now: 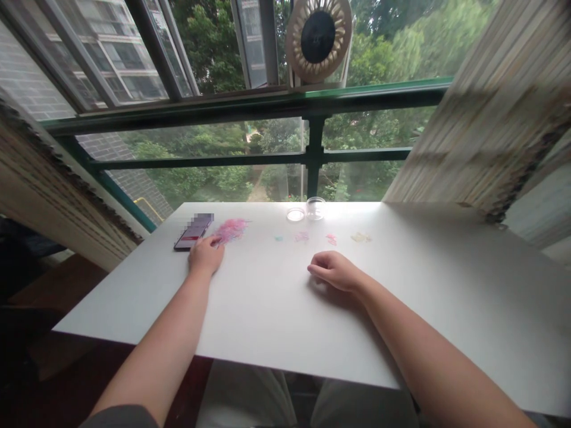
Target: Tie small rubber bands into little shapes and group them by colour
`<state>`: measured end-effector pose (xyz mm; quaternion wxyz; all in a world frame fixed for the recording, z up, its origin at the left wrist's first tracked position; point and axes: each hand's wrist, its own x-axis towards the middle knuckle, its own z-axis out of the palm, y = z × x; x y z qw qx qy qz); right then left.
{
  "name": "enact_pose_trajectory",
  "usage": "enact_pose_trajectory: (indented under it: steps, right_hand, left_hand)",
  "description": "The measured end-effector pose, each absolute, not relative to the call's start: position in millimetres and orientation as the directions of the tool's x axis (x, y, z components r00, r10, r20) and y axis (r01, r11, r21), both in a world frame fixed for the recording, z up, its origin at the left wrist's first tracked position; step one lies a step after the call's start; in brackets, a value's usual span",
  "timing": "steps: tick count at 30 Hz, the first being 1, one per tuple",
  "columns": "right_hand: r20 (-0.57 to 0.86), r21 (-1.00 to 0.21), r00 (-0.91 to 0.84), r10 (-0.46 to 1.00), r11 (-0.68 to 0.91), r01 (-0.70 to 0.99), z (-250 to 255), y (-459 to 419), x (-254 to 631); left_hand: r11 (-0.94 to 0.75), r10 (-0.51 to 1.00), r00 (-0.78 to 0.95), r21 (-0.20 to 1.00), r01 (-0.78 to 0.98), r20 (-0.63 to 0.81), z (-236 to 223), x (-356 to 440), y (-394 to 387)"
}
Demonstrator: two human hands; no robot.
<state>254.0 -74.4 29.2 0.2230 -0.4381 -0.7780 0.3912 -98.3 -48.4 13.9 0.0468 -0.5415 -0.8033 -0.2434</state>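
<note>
My left hand [206, 254] rests at the near edge of a loose pile of small, thin pink and purple pieces [232, 229], too fine to tell their kind. Its fingertips are close together at the pile; anything between them is hidden. My right hand [334, 269] lies curled on the white table [267, 303], its fingers folded under so that I cannot see inside. Beyond it, small groups of pieces form a row: a teal one [279, 238], a lilac one [301, 236], a pinkish-red one [331, 239] and a pale yellow one [361, 236].
A phone [194, 232] lies left of the pile, next to my left hand. At the table's far edge stand a clear round tub [316, 208] and a clear lid [295, 214]. Behind are a green railing [250, 107], a fan [318, 38] and curtains [468, 125] on both sides.
</note>
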Motion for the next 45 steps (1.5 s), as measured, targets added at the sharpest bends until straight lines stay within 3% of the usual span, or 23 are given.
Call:
enact_pose_trajectory:
  steps: [9,14,18,23,28,37,45]
  right_hand:
    - [-0.022,-0.797,-0.52,0.854,0.299,0.525,33,-75,253]
    - [-0.033,-0.782,-0.53,0.848,0.308,0.542,35,-77,252]
    - [-0.009,-0.741,-0.535,0.845,0.354,0.571,36,-78,251]
    - [0.02,-0.724,-0.548,0.836,0.39,0.569,34,-77,250]
    - [0.067,-0.71,-0.571,0.818,0.441,0.548,32,-76,249]
    - [0.08,-0.677,-0.574,0.815,0.467,0.569,33,-75,247]
    - [0.089,-0.644,-0.577,0.812,0.489,0.588,32,-73,246]
  left_hand:
    - [0.19,0.823,-0.369,0.402,0.895,0.432,7,-107,-43]
    - [0.124,0.761,-0.314,0.347,0.93,0.568,11,-99,-45]
    - [-0.046,0.781,-0.143,0.284,0.958,0.608,19,-69,-50]
    - [-0.312,0.841,0.167,0.21,0.927,0.514,30,-11,-47]
    - [-0.421,0.857,0.329,0.17,0.891,0.397,36,43,-31]
    - [-0.344,0.913,0.31,0.091,0.935,0.264,40,70,-5]
    - [-0.342,0.916,0.307,0.103,0.934,0.257,40,80,4]
